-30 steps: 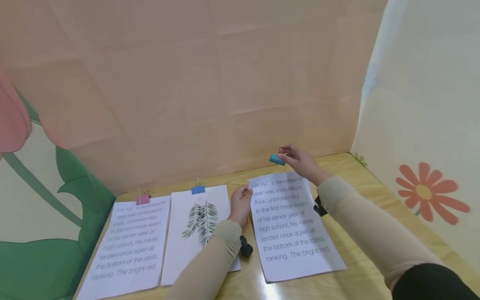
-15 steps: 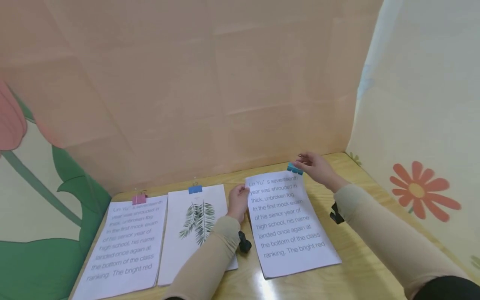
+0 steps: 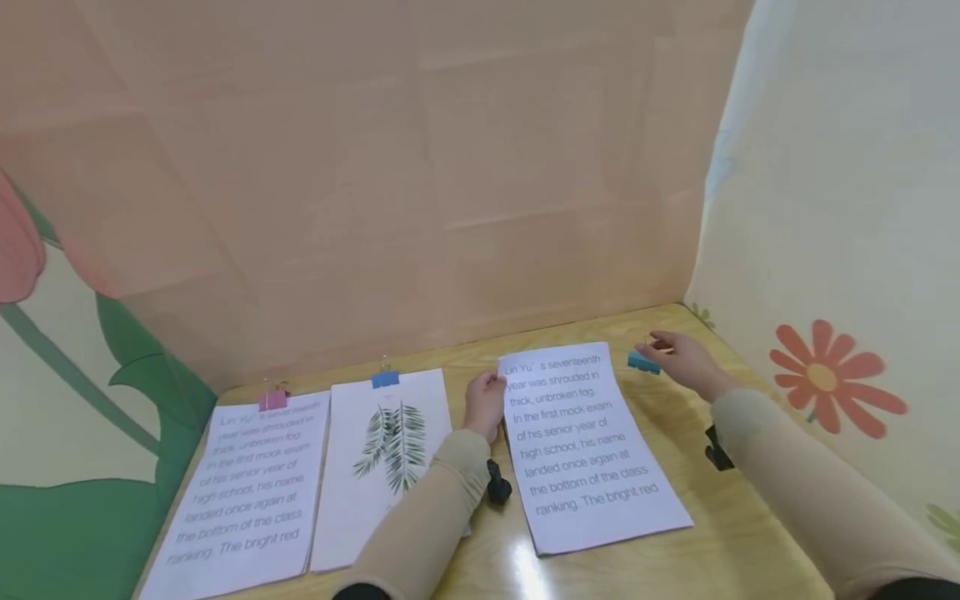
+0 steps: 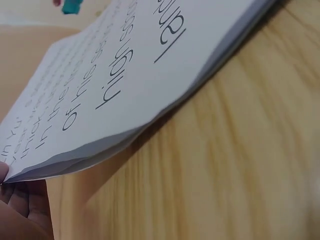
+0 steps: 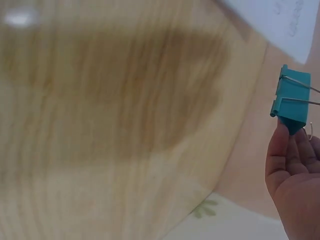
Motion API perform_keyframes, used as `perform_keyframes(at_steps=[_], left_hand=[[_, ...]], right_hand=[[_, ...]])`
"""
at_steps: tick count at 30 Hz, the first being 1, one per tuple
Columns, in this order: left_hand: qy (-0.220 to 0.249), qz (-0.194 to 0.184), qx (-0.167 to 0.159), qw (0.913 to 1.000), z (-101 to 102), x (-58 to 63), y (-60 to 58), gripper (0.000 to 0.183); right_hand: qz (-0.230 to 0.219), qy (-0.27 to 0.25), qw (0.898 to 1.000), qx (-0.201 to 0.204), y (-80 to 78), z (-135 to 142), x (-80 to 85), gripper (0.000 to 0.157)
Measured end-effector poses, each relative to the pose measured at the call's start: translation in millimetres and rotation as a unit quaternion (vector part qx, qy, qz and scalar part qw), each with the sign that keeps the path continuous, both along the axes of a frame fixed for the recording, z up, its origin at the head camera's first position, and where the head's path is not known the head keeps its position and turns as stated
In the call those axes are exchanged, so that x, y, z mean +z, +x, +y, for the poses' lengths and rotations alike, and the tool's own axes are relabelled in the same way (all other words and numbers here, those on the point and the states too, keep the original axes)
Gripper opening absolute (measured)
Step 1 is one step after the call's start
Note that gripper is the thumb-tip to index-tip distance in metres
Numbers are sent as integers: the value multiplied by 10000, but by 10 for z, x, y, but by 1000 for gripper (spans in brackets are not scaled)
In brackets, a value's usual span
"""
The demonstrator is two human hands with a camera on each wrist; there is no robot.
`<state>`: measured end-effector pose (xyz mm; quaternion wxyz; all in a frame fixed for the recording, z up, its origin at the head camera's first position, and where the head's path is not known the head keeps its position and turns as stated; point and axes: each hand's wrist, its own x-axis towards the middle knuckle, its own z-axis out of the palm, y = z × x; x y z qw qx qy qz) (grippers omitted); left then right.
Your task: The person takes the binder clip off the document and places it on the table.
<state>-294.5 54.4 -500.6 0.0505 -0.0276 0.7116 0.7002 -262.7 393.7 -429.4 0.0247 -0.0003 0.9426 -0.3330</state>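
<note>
Over the yellow wood-grain table [image 3: 675, 450], the head view shows the left hand [image 3: 483, 406] pinching the upper left corner of a white printed paper stack [image 3: 585, 458]; near its upper right corner, apart from it, the right hand [image 3: 686, 362] pinches a teal metal binder clip [image 3: 643, 362]. From the left wrist, the corner is raised off the table. From the right wrist, fingertips [image 5: 281, 139] grip the clip, silver wire handles [image 5: 296, 101] showing.
</note>
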Motion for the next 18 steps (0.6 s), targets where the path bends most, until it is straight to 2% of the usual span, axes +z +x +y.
perform_keyframes(at_steps=[6, 13, 18], left_hand=[[114, -14, -36, 9999, 72, -13, -24, 29], [-56, -43, 169, 9998, 90, -78, -90, 27], [-143, 13, 270, 9995, 112, -111, -95, 26]], right_hand=[[-140, 86, 9996, -227, 113, 187, -85, 84], [-242, 273, 9990, -240, 134, 233, -132, 84], [-527, 215, 9977, -366, 182, 286, -225, 90]])
